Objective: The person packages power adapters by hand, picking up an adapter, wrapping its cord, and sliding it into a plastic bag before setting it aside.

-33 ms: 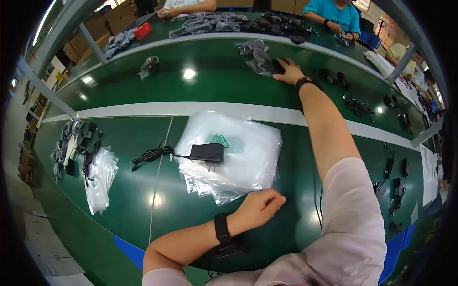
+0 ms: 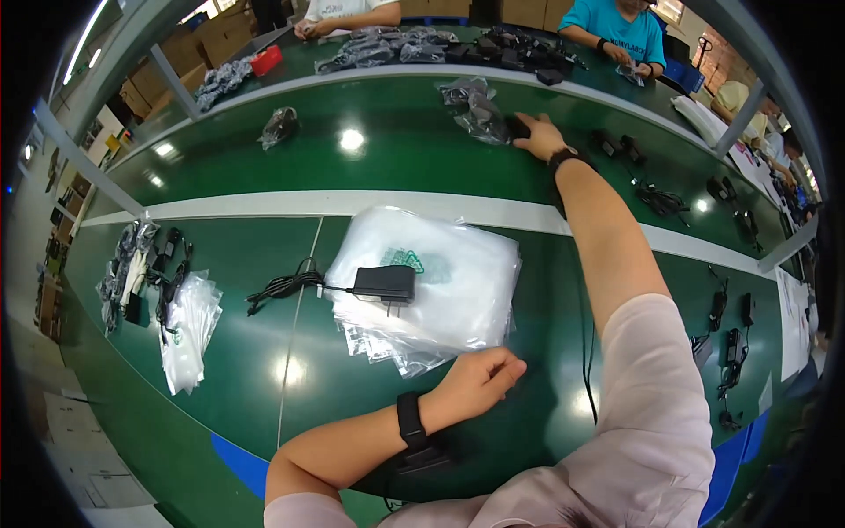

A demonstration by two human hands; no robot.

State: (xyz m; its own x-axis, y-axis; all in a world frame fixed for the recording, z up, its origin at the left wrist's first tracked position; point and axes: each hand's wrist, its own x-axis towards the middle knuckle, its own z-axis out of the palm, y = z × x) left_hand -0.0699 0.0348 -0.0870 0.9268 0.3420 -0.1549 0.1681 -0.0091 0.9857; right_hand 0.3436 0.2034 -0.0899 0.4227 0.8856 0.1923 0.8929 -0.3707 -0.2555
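My right hand (image 2: 541, 136) reaches far across onto the green conveyor, fingers curled round a black power adapter (image 2: 519, 130) that they partly hide. Beside it lie adapters in clear bags (image 2: 475, 106). A thin black cable (image 2: 587, 370) runs down the near table beside my right arm. My left hand (image 2: 473, 385), loosely closed with nothing showing in it, rests near the front edge. Just beyond it is a stack of clear plastic bags (image 2: 466, 290) with a green print. Another black plug adapter (image 2: 385, 283) lies on the stack, its bundled cord (image 2: 286, 283) stretching left.
Smaller bags (image 2: 187, 334) and bagged cords (image 2: 128, 264) lie at the left. More adapters (image 2: 731, 352) are at the right. A white rail (image 2: 290, 203) divides table and conveyor. One bagged item (image 2: 279, 128) sits on the conveyor. Two people (image 2: 616, 40) work beyond it.
My right hand has shifted slightly to the right with the adapter, and the cable beside my arm has moved a little. My left hand has stayed in place.
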